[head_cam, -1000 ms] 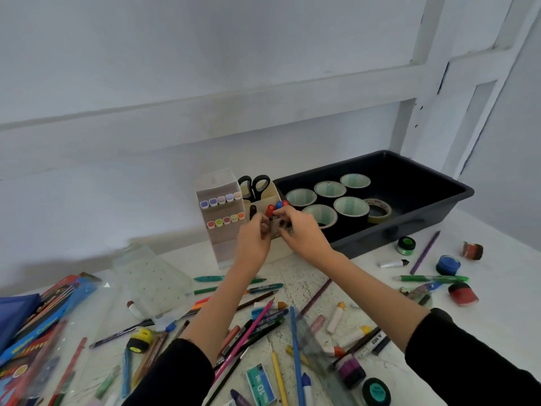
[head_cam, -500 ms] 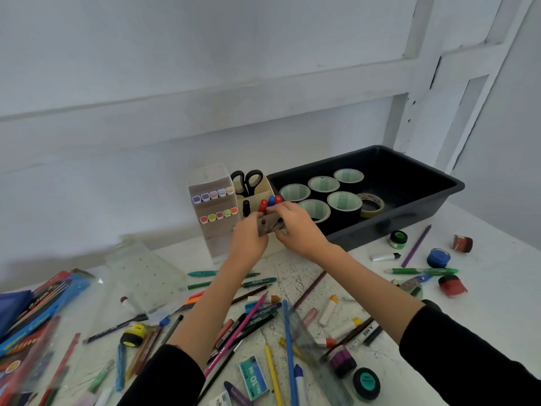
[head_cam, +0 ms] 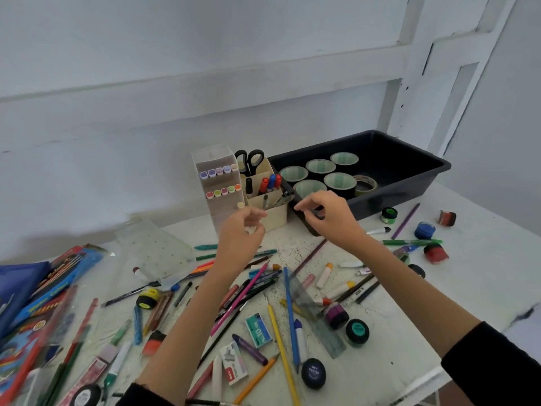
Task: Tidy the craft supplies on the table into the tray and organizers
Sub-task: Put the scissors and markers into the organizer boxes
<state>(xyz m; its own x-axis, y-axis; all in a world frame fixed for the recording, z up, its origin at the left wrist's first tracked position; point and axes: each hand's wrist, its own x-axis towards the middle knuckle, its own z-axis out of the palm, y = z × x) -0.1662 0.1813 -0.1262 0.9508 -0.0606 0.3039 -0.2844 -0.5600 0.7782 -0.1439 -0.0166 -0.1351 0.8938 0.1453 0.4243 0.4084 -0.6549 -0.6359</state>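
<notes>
currently, both hands are held just in front of the organizer, above the table. left hand: fingers loosely curled, nothing seen in it; fingertips are close to the organizer's front wall, contact cannot be told. right hand: fingers arched and relaxed, thumb apart from index, nothing held; it is placed at the organizer's right. scissors are stood in the organizer's rear compartment, red and blue markers in the middle one, dark pens in the front one. a clear marker case is set touching the organizer's left side. the tray is set at the organizer's right, with tape rolls inside. loose pencils, crayons and a ruler are scattered in front of the organizer.
</notes>
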